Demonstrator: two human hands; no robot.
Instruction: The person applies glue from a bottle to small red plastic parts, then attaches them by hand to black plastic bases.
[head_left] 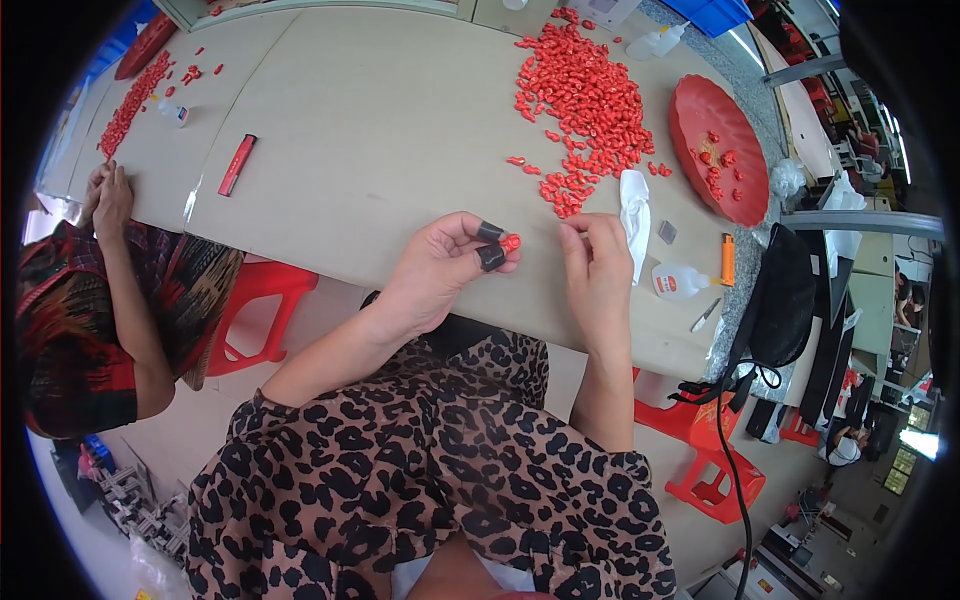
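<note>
My left hand (432, 272) pinches a small glossy red piece (513, 242) between thumb and forefinger, both wrapped in black tape. A short way to the right, my right hand (598, 265) is raised with thumb and forefinger pressed together. Whatever those fingertips hold, if anything, is too small to make out. The hands are apart, above the table's near edge. Beyond the right hand spreads a heap of similar red pieces (590, 110). A crumpled white tissue (634, 215) lies just beside that hand.
Right of my hands are a white glue bottle (678, 281), an orange-handled tool (728, 258), a small grey square (667, 232) and a red scalloped tray (742, 125) with several pieces. A red stick-like tool (238, 165) lies left. A co-worker's hands (108, 200) work far left.
</note>
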